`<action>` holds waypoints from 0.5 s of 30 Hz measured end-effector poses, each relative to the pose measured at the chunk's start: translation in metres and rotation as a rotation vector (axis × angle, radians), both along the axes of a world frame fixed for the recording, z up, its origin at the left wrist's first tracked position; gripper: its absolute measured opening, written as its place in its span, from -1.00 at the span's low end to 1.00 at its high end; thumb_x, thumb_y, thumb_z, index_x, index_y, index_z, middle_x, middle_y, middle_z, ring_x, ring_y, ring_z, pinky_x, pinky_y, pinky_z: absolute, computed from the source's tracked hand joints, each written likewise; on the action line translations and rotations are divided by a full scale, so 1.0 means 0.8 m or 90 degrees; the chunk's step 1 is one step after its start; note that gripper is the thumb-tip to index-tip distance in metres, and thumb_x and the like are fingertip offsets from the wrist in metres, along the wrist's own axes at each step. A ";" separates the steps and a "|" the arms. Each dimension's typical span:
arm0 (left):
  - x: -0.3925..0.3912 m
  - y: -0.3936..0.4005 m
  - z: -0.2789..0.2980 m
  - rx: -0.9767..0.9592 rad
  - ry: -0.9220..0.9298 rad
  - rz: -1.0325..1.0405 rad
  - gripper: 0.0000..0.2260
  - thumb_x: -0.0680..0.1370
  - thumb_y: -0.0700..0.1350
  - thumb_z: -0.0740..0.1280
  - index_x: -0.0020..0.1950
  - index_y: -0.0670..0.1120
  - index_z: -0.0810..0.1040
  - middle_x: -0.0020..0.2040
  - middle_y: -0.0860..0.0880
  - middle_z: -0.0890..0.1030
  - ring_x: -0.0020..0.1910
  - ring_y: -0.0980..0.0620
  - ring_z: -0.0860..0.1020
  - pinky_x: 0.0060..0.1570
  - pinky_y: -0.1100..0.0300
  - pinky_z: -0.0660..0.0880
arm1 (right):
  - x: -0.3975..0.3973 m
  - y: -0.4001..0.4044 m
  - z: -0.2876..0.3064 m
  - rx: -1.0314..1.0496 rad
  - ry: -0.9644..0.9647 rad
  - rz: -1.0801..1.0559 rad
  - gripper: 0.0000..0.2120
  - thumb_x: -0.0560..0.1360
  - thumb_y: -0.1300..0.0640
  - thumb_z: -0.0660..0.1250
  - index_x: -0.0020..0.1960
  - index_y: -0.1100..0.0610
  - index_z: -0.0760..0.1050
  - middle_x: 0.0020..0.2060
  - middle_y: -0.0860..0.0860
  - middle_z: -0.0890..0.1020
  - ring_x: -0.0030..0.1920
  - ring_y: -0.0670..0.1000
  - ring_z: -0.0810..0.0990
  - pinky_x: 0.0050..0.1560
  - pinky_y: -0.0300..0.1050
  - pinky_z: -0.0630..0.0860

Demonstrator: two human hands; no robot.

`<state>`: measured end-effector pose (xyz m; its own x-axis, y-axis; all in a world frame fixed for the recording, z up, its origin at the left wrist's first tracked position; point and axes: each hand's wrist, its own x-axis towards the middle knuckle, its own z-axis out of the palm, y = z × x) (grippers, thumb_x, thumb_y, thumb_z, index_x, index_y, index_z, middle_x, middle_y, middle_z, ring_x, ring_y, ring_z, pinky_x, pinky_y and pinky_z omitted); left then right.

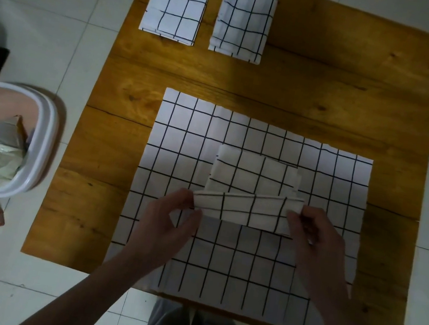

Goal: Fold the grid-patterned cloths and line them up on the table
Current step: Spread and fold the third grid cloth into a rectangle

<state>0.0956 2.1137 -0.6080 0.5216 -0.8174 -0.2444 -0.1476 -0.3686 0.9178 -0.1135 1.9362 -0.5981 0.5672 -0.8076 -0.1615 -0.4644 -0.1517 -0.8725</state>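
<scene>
Now two folded cloths [176, 6] lined up; both hands [167, 219] pinch third [249, 193].

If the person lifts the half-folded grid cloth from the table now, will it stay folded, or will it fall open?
The half-folded cloth is probably floppy: its near flap bends over between the left hand and right hand, which pinch its ends. Lifted by those ends alone, the middle would likely sag and open. It looks thin and light, so it may slide on the flat cloth beneath it.

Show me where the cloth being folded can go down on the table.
Bare wood lies right of the second folded cloth, along the far edge of the table. The near half is crowded: the spread cloth covers it, beneath both hands.
</scene>
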 end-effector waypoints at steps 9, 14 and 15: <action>0.001 -0.034 -0.013 0.040 -0.135 0.036 -0.94 0.66 -0.06 0.26 0.05 0.11 0.49 -0.18 0.15 0.57 -0.18 0.11 0.61 -0.23 0.32 0.53 | 0.021 -0.008 -0.017 -0.088 0.081 -0.059 -0.97 0.64 0.12 0.35 0.07 0.02 0.55 -0.25 -0.13 0.61 -0.22 -0.10 0.61 -0.28 -0.36 0.51; 0.004 -0.049 -0.014 0.070 -0.210 0.050 -0.84 0.66 0.10 0.18 0.10 0.13 0.53 -0.19 0.19 0.55 -0.20 0.20 0.57 -0.28 0.36 0.46 | 0.027 -0.014 -0.024 -0.098 0.122 -0.098 -0.92 0.63 0.08 0.35 0.07 0.06 0.58 -0.29 -0.16 0.58 -0.22 -0.19 0.60 -0.30 -0.41 0.47; 0.005 -0.054 -0.013 0.082 -0.225 0.050 -0.83 0.66 0.11 0.18 0.10 0.13 0.54 -0.22 0.18 0.55 -0.22 0.19 0.57 -0.31 0.38 0.44 | 0.028 -0.017 -0.024 -0.111 0.135 -0.103 -0.91 0.63 0.07 0.35 0.08 0.06 0.58 -0.29 -0.18 0.58 -0.21 -0.19 0.60 -0.31 -0.41 0.48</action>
